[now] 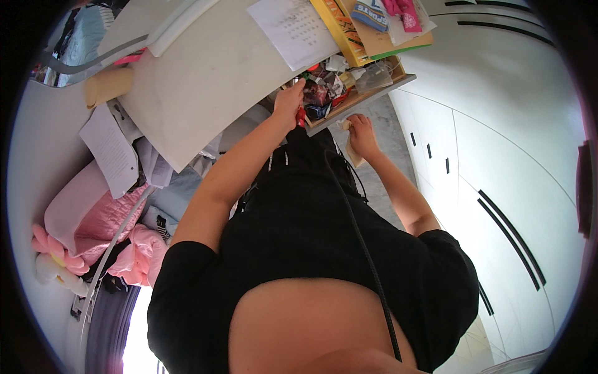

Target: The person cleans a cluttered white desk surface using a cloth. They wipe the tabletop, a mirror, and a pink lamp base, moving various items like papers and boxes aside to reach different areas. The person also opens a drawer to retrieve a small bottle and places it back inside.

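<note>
An open drawer [362,102] full of small odds and ends juts out from under the white desk [201,89]. My left hand [288,104] is at the drawer's left side, its fingertips near the contents. Something red [301,117] shows below that hand; whether the hand grips it or the drawer's side is unclear. In front of the drawer, to the right, my right hand [364,136] is closed on a pale tan object [353,152], possibly cardboard, partly hidden by the fingers. Inside the drawer lie a clear plastic container [374,78] and several small packets.
A printed sheet [296,32], a yellow box [343,32] and a brown envelope [373,43] lie on the desk above the drawer. White cabinets [495,121] line the right side. Papers [110,149] and pink bedding [107,210] are at the left.
</note>
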### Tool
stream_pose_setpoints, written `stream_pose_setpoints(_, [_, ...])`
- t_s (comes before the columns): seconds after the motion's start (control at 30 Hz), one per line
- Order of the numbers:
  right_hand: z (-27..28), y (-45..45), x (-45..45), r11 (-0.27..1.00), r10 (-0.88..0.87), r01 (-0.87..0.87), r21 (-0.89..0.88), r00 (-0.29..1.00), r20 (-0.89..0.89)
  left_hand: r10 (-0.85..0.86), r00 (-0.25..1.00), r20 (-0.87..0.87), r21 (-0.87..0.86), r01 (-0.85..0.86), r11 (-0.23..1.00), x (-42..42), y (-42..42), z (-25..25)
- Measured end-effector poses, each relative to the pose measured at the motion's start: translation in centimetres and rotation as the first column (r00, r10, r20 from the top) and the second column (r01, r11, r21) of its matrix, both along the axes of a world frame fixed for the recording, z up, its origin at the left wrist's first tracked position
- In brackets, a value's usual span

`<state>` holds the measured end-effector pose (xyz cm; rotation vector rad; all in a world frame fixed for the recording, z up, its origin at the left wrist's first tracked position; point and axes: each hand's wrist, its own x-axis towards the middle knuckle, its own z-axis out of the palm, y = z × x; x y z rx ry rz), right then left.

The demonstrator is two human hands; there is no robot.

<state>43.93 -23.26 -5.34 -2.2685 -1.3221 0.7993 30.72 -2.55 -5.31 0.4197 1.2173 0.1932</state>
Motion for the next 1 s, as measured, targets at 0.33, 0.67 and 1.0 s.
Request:
stream_pose_setpoints(0.33, [-2.9, 8.8, 0.7, 0.974, 0.066, -0.062, 0.216, 0.998, -0.010, -0.024, 1.000, 0.002, -0.072, 0.024, 0.997, -4.4, 2.0, 3.6])
stream_pose_setpoints(0.67, [0.2, 13.2, 0.1, 0.920, 0.260, -0.208, 0.332, 0.958, -0.119, 0.175, 0.984, 0.022, -0.153, -0.169, 0.974, -8.8, 4.0, 6.4])
stream_pose_setpoints(1.0, [1.7, 34.7, -7.2, 0.716, 0.300, -0.358, 0.599, 0.933, 0.198, 0.375, 0.925, 0.064, -0.172, -0.360, 0.917, -14.4, 3.9, 8.2])
